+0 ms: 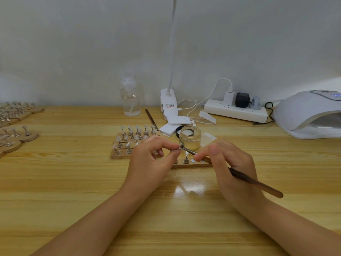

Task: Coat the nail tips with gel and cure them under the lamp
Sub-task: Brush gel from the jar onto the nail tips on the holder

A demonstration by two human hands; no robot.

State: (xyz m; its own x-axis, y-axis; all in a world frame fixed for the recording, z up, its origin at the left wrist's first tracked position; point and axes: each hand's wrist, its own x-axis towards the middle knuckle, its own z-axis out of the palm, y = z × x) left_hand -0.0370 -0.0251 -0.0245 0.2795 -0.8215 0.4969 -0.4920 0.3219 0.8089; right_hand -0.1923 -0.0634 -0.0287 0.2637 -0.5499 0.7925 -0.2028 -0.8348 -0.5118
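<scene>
My left hand point(150, 159) pinches a small metal stand with a clear nail tip point(177, 149) on top, held above the table. My right hand point(232, 163) grips a brown-handled brush point(245, 177), and its bristles touch that nail tip. Just behind stands an open glass jar of clear gel point(190, 138). Wooden holder boards point(118, 156) with several nail tips on metal stands lie behind and under my hands. The white curing lamp point(310, 113) sits at the far right, its opening facing left.
More wooden boards with stands point(18, 134) lie at the left edge. A clear pump bottle point(130, 97), a second brush point(151, 118), white pads point(170, 128), a clip lamp base point(168, 104) and a power strip point(236, 110) with plugs line the back by the wall.
</scene>
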